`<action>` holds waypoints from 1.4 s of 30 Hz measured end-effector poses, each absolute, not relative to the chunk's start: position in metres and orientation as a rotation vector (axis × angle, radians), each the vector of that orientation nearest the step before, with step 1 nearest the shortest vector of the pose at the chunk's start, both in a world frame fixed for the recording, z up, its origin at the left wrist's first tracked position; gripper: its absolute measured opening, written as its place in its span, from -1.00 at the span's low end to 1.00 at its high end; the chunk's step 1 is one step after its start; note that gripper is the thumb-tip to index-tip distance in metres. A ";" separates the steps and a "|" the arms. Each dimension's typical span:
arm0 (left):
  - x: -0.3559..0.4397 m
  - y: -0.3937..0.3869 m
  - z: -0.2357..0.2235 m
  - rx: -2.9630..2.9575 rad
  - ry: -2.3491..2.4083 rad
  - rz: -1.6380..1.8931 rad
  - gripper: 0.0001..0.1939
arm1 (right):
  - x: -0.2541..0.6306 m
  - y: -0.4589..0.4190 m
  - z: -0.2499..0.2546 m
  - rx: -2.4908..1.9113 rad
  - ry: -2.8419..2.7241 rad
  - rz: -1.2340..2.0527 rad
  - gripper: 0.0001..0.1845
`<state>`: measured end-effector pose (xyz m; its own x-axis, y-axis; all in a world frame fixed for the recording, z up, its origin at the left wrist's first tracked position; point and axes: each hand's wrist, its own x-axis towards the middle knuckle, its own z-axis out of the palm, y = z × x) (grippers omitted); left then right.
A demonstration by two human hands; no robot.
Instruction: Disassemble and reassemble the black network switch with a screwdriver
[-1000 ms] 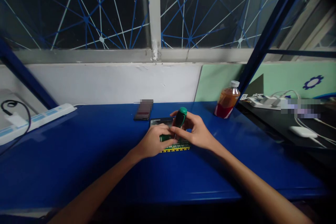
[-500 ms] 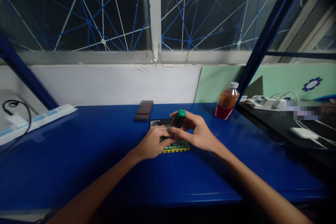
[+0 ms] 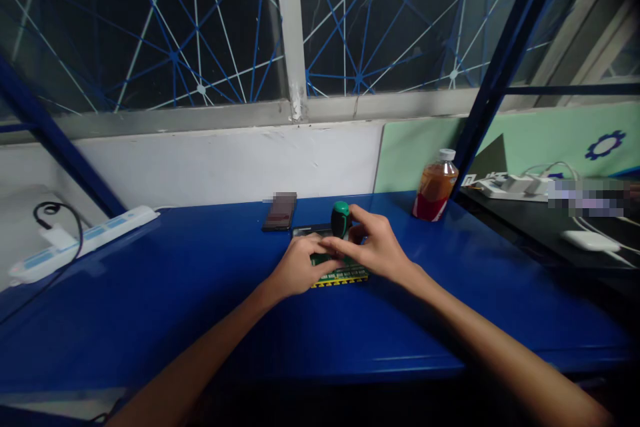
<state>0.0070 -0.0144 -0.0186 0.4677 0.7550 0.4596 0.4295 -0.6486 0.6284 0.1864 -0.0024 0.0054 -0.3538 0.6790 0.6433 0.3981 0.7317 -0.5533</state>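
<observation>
The right hand (image 3: pixel 380 245) has its thumb and fingers curled about the handle of a black and green screwdriver (image 3: pixel 341 219), whose long axis stands nearly upright, the green cap uppermost and the lower end pointing down at a green board (image 3: pixel 345 276); the tip is hidden by fingers, so I cannot tell whether it touches. The left hand (image 3: pixel 299 265) lies low over the left part of the board, just left of the screwdriver, thumb and fingers reaching toward its lower end; whether they pinch the shaft I cannot tell. So the right hand is the nearer to the handle, and the board lies directly beneath both, flat near the middle of the blue table (image 3: pixel 210 320), its yellow-marked side facing the table's front edge. Farther out, a phone (image 3: pixel 281 212) lies by the table's back edge, behind and left of the board, and a bottle (image 3: pixel 434 192) with a white cap stands upright near the back right corner, while a white power strip (image 3: pixel 135 219) runs slantwise along the left side toward the back left corner
</observation>
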 end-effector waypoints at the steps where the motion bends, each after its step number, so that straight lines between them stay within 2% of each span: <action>1: 0.007 -0.014 -0.020 2.283 1.013 1.050 -0.88 | 0.186 -0.002 0.005 -0.823 -1.987 0.366 -0.68; 12: 0.008 -0.012 -0.025 2.282 0.928 1.093 -0.88 | 0.179 -0.005 -0.001 -0.816 -1.921 0.215 -0.56; 17: 0.008 -0.012 -0.023 2.258 0.937 1.057 -0.90 | 0.182 -0.002 0.002 -0.757 -1.947 0.215 -0.66; 20: 0.009 -0.013 -0.021 2.250 0.933 1.041 -0.89 | 0.186 0.000 0.008 -0.716 -1.945 0.317 -0.76; 28: 0.010 -0.011 -0.023 2.265 0.917 1.011 -0.85 | 0.187 0.005 0.006 -0.799 -1.957 0.694 -0.75; 35: 0.009 -0.013 -0.025 2.314 0.941 1.024 -0.85 | 0.185 0.006 0.004 -0.825 -1.906 0.639 -0.64; 38: 0.009 -0.013 -0.025 2.373 0.948 1.060 -0.87 | 0.186 0.007 0.004 -0.848 -1.857 0.666 -0.64; 42: 0.010 -0.012 -0.025 2.396 0.995 1.089 -0.80 | 0.202 0.017 0.008 -0.851 -1.722 0.692 -0.69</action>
